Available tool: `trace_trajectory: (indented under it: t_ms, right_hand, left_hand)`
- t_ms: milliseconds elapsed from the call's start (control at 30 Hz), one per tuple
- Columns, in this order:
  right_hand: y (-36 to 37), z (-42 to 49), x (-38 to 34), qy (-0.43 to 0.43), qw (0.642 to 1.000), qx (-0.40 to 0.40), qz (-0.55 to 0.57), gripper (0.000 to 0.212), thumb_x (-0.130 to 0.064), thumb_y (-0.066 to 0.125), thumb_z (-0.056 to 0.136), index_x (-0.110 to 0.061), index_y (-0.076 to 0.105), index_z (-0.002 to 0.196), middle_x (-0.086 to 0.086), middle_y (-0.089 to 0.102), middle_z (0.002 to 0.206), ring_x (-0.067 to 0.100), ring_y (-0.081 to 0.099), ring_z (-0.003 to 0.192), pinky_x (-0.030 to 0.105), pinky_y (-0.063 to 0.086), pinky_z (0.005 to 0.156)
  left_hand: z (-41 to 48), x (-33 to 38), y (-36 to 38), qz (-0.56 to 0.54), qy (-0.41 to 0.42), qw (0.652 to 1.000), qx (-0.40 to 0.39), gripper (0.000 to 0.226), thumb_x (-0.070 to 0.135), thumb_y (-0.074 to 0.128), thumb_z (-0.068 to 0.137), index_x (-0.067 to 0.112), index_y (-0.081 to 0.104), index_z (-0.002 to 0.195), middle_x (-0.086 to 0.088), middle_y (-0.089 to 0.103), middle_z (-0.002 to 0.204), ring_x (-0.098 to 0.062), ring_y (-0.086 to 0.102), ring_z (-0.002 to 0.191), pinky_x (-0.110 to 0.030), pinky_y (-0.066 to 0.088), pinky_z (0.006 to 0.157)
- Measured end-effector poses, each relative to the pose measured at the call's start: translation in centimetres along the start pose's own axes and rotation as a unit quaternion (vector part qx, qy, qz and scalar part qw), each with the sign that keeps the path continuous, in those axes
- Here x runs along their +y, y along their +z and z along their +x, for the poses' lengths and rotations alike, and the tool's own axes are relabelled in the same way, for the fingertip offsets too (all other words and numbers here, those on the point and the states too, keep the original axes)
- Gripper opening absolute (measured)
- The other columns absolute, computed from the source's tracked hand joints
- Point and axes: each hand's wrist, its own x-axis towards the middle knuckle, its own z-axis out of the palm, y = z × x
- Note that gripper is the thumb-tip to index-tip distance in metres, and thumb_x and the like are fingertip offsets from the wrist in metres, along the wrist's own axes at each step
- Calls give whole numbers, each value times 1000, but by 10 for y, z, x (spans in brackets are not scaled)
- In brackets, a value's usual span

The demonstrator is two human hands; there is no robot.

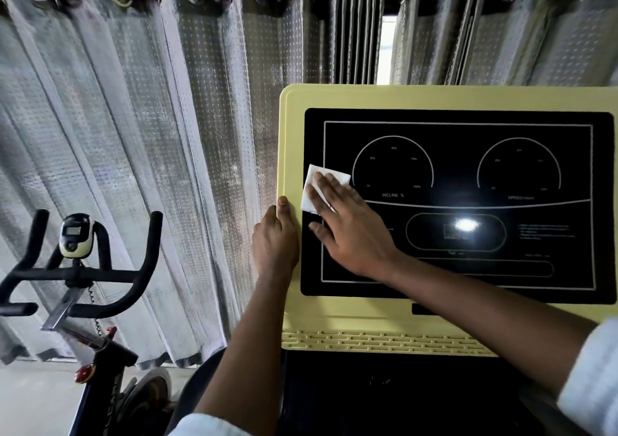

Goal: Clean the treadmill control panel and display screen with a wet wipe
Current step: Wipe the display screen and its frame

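The treadmill console has a pale yellow frame (368, 96) around a black display screen (461, 168) with two white dial outlines marked INCLINE % and SPEED. A folded white wet wipe (316, 176) lies flat on the screen's left edge. My right hand (347, 228) presses on the wipe with the fingers spread flat over it. My left hand (276, 238) grips the left edge of the yellow frame, thumb on the front face. A bright light reflection shows low on the screen.
Grey eyelet curtains (150, 134) hang right behind the console. An exercise bike (80, 268) with black handlebars stands at the lower left. A yellow vented strip (368, 340) runs below the screen, with a black area beneath it.
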Motion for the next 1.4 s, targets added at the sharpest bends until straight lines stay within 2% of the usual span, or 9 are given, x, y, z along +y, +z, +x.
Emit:
trace_trajectory:
  t_ms: [200, 500, 633, 767, 900, 1033, 1167, 1300, 1400]
  right_hand:
    - [-16, 30, 15, 69, 997, 17, -10, 62, -48, 23, 108, -17, 15, 162, 4, 10, 169, 18, 6, 157, 41, 12, 127]
    - [-25, 47, 33, 44, 998, -4, -36, 64, -51, 22, 106, -19, 14, 162, -1, 11, 169, 20, 9, 157, 44, 16, 126]
    - [-23, 46, 31, -62, 997, -24, -49, 67, -55, 21, 106, -19, 11, 162, -2, 12, 169, 17, 8, 156, 39, 11, 127]
    - [-34, 70, 39, 48, 998, 5, -29, 64, -51, 21, 107, -18, 13, 162, 0, 12, 169, 19, 8, 156, 43, 14, 127]
    - [-29, 72, 33, -52, 998, -12, -36, 67, -54, 20, 107, -17, 8, 162, 0, 7, 169, 18, 4, 156, 38, 7, 128]
    - [-37, 94, 43, 69, 997, 26, -23, 65, -50, 21, 107, -16, 13, 162, 2, 12, 169, 22, 9, 156, 44, 14, 127]
    - [-33, 91, 41, -21, 999, 7, -35, 67, -54, 19, 106, -17, 10, 162, 0, 8, 169, 20, 5, 157, 40, 7, 128]
    - [-38, 96, 46, 90, 995, 38, -15, 67, -53, 16, 107, -16, 12, 162, 2, 9, 169, 21, 5, 157, 42, 10, 128]
    - [-31, 86, 37, 8, 999, 18, -26, 70, -56, 17, 105, -16, 12, 162, 1, 10, 169, 20, 6, 157, 42, 10, 128]
  left_hand:
    - [0, -2, 0, 7, 9, 1000, 3, 69, 62, 14, 100, 13, 61, 88, -14, 67, 84, -34, 60, 77, -37, 34, 60]
    - [0, -3, 1, 7, 11, 1000, 7, 70, 64, 14, 98, 13, 61, 89, -16, 67, 85, -37, 60, 78, -38, 34, 60]
    - [2, -6, 2, 0, 19, 1000, 11, 74, 68, 10, 95, 14, 60, 86, -15, 66, 81, -37, 60, 76, -38, 34, 59]
    - [2, -5, 2, 8, 13, 1000, 14, 70, 64, 14, 98, 13, 61, 88, -17, 67, 85, -39, 59, 79, -38, 31, 60]
    - [1, -3, 1, 3, 14, 1000, 11, 66, 61, 18, 101, 12, 60, 87, -16, 67, 82, -38, 59, 76, -37, 31, 58]
    - [1, -5, 2, -3, 11, 1000, 17, 70, 67, 13, 96, 15, 59, 85, -14, 67, 81, -36, 59, 75, -38, 33, 58]
    - [0, -4, 2, -9, 14, 1000, 16, 71, 68, 13, 95, 15, 59, 84, -14, 66, 80, -36, 58, 73, -38, 35, 58]
    - [0, -3, 2, -3, 15, 1000, 22, 72, 68, 12, 94, 14, 59, 83, -16, 66, 80, -38, 58, 73, -39, 35, 57]
    - [0, -3, 1, -6, 16, 1000, 16, 76, 70, 11, 93, 12, 61, 87, -16, 66, 81, -37, 59, 75, -42, 41, 58]
